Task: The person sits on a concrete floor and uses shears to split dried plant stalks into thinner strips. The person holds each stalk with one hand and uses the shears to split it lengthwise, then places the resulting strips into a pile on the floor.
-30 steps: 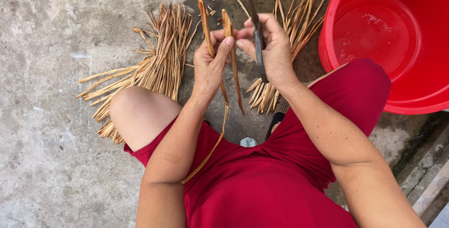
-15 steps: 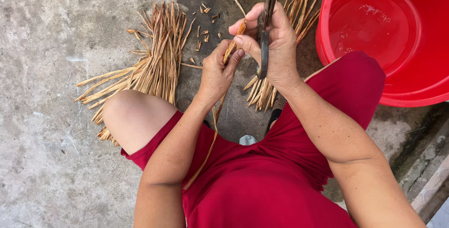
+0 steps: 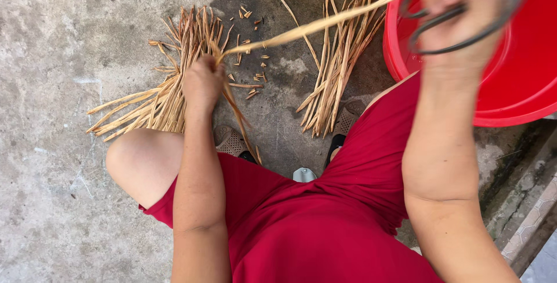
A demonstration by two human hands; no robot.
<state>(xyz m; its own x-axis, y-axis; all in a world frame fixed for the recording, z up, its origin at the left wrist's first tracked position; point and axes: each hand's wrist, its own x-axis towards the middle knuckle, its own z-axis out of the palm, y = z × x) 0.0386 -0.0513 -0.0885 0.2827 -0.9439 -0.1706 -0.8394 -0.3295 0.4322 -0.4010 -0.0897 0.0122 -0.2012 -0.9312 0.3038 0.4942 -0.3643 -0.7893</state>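
The concrete floor (image 3: 69,39) is grey and rough, and everything sits on it. The person sits low over it in red clothes (image 3: 325,225), with 1 bare knee (image 3: 139,161) sticking out to the left of the red bucket.

The red bucket (image 3: 522,86) is the next biggest thing. It stands at the top right, and the right arm crosses in front of it.

To the left of the bucket lie 2 piles of dry strips. The near pile (image 3: 339,68) lies just beside the bucket. The far pile (image 3: 168,86) lies further left, fanned out on the floor, just past the left hand.

1 long pale strip (image 3: 325,23) is stretched between the 2 hands. It runs slanted, from low on the left up to the bucket's top edge on the right. Both hands are on it, 1 at each end.

The left hand (image 3: 203,83) is a closed fist, gripping the low end of the strip, well left of the bucket. Loose ends hang down from the fist.

The right hand (image 3: 464,16) is up in front of the bucket, closed around dark scissors (image 3: 452,25). It is blurry, so how it pinches the high end of the strip is hard to tell.

Tiny cut bits (image 3: 252,57) lie scattered on the floor between the 2 piles.
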